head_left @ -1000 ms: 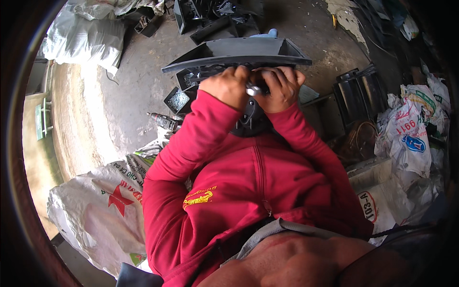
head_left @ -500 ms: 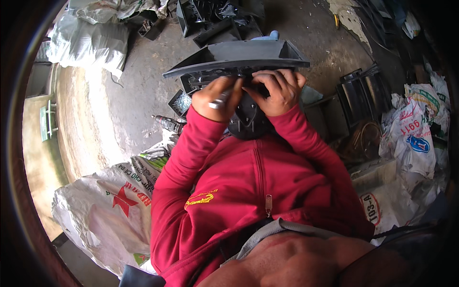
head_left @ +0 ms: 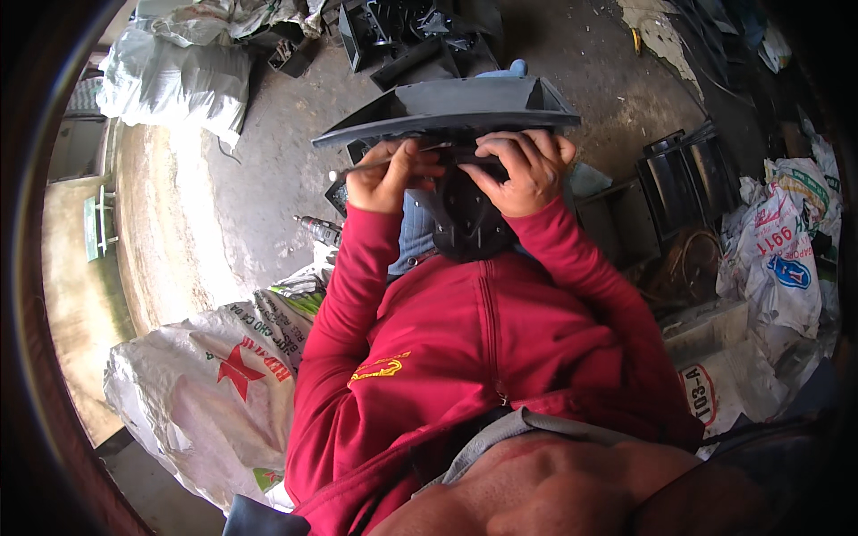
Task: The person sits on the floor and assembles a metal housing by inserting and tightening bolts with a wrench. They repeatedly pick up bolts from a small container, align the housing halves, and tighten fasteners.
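One slim tool (head_left: 336,175) is clamped in left fingers (head_left: 404,163); right fingers' (head_left: 511,157) grip is unclear.

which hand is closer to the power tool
Left: the left hand is above and right of the power tool in the picture; the right hand is farther right, beyond the left.

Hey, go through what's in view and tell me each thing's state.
Left hand, closed on a thin rod
Right hand, fingers bent, grip unclear
Black tray, hollow side open
Drill, lying unheld
Hoodie, zipped below an open collar
Sack with red star, crumpled
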A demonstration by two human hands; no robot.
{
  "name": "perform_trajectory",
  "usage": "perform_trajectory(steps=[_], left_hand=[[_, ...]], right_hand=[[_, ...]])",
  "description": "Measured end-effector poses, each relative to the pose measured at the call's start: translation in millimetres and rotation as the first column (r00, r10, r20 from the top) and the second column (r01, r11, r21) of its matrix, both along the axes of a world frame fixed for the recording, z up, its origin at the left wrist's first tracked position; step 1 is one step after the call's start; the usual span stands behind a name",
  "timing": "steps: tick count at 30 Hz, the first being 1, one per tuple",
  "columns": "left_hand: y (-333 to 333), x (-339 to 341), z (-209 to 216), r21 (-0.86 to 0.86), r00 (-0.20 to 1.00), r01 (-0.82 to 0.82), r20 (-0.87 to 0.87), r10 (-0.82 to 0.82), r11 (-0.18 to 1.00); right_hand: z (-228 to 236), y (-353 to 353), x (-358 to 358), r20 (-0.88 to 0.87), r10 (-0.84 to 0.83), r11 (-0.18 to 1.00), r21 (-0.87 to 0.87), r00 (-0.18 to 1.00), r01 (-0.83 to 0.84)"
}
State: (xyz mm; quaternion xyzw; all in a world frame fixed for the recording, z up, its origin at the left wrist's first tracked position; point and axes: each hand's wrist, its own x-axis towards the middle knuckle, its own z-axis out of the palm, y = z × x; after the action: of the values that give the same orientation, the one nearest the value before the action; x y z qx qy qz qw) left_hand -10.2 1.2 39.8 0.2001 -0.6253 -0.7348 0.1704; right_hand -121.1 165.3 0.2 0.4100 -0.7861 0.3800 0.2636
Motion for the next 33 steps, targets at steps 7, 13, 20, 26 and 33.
perform_trajectory(steps=[7,13,20,26,33], left_hand=[[24.1,-11.2,14.3,-0.958,0.999,-0.031,-0.039,-0.024,0.284],[22.3,-24.0,14.5,-0.991,0.994,0.104,0.103,-0.028,0.084],[-7.7,-0.5,-1.3,0.012,0.996,0.054,0.071,-0.054,0.998],[13.1,0.6,9.3,-0.506,0.998,0.041,0.069,-0.007,0.861],[35.8,-19.4,20.7,-0.983,0.985,0.162,0.166,0.043,0.082]], right_hand=[[7.3,0.5,3.2,0.002,0.001,1.0,0.03,1.0,-0.001],[4.5,1.9,2.4,-0.008,-0.045,0.999,0.028,0.999,0.046],[6.6,-1.0,0.7,-0.023,-0.003,1.0,0.029,1.0,0.004],[5.1,1.1,1.0,0.006,0.0,1.0,-0.004,1.0,0.0],[0.9,1.0,2.6,0.0,-0.009,1.0,0.004,1.0,0.009]])
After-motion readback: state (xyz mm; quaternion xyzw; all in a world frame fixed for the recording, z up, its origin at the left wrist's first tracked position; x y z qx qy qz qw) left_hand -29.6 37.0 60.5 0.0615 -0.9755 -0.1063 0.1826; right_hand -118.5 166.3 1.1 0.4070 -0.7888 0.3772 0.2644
